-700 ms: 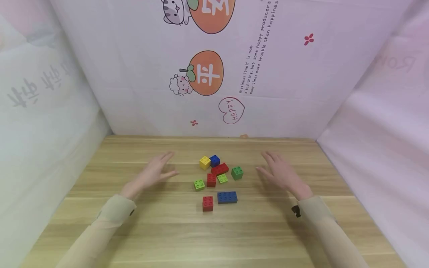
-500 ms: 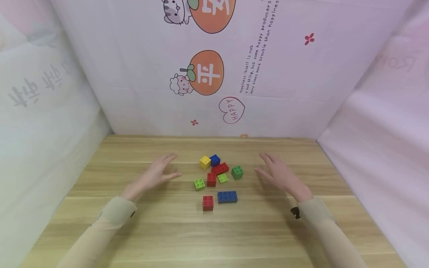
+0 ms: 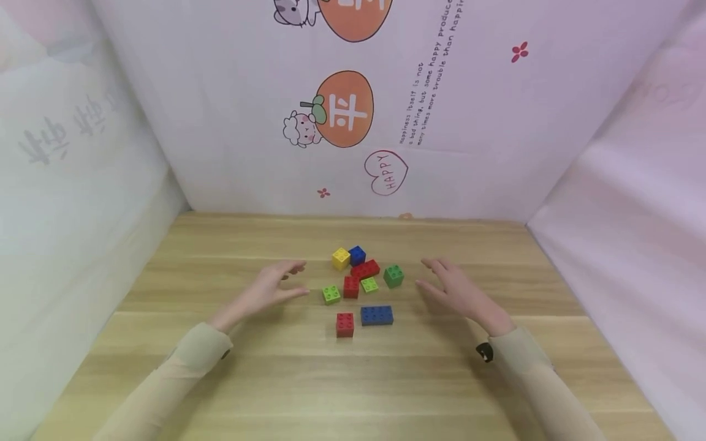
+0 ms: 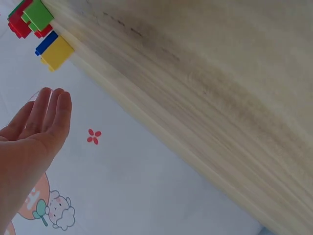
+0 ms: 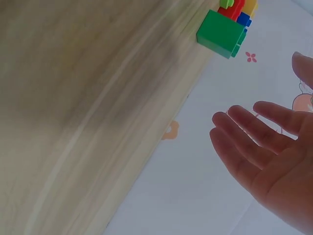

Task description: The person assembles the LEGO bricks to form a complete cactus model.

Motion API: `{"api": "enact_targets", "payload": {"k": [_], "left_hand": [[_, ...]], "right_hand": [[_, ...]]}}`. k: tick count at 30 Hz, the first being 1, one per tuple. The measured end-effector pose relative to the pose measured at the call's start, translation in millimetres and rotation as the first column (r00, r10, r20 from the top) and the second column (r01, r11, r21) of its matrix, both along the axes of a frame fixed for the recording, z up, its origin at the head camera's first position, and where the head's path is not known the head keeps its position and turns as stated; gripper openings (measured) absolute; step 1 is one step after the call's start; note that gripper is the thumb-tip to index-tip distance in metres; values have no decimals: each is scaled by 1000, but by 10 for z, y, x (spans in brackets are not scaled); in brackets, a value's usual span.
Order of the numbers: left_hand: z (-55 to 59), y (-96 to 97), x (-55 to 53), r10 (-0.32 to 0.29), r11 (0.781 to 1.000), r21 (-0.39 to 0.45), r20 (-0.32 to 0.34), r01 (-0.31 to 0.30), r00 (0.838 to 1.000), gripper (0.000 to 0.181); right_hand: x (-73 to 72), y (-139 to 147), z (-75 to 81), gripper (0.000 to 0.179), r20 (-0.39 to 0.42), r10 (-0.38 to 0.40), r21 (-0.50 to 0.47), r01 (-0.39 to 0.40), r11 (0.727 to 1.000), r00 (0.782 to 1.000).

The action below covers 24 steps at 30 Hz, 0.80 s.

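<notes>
My left hand (image 3: 270, 286) hovers left of a loose group of toy building bricks, fingers relaxed and holding nothing. Nearest to it lies a flat lime brick (image 3: 331, 294). On the group's other side my right hand (image 3: 459, 289) is spread with nothing in it, close to a green brick (image 3: 394, 275). Between the hands are a yellow brick (image 3: 341, 258), a small blue brick (image 3: 357, 255), a long red brick (image 3: 365, 269), a square red brick (image 3: 351, 286) and a second lime brick (image 3: 369, 285). Nearer me sit a long blue brick (image 3: 377, 315) and another red brick (image 3: 345, 324).
The bricks lie on a wood-grain table (image 3: 276, 392). A white printed cloth (image 3: 248, 135) hangs behind it, and white cloth sides (image 3: 72, 226) close it in at left and right.
The left hand has moved right, toward the bricks, its fingers bending a little. My right hand has shifted slightly left. The head view has tilted down a little; the bricks lie as before.
</notes>
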<state>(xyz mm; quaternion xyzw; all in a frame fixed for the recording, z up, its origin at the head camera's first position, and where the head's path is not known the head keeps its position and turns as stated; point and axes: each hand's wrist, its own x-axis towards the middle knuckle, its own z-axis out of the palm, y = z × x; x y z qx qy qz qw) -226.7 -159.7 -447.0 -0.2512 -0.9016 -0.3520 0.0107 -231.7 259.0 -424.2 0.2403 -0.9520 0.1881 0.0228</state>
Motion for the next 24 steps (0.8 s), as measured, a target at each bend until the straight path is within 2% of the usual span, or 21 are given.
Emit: {"api": "enact_targets", "payload": {"k": [6, 9, 15, 19, 24], "left_hand": [[-7, 79, 68, -71, 996, 50, 70, 67, 995, 57], [-28, 113, 115, -87, 995, 67, 98, 81, 991, 56], [-74, 204, 196, -113, 988, 111, 88, 103, 990, 50], [-103, 272, 259, -145, 981, 139, 88, 132, 986, 47], [-106, 349, 335, -155, 979, 154, 130, 135, 979, 44]], "right_hand": [[62, -34, -11, 52, 9, 27, -51, -27, 998, 1000], [92, -58, -27, 44, 1, 44, -74, -44, 996, 999], [135, -115, -62, 30, -50, 94, -112, -99, 989, 994], [160, -155, -88, 27, -40, 132, -143, -136, 980, 990], [177, -214, -132, 25, -10, 176, -167, -175, 970, 984]]}}
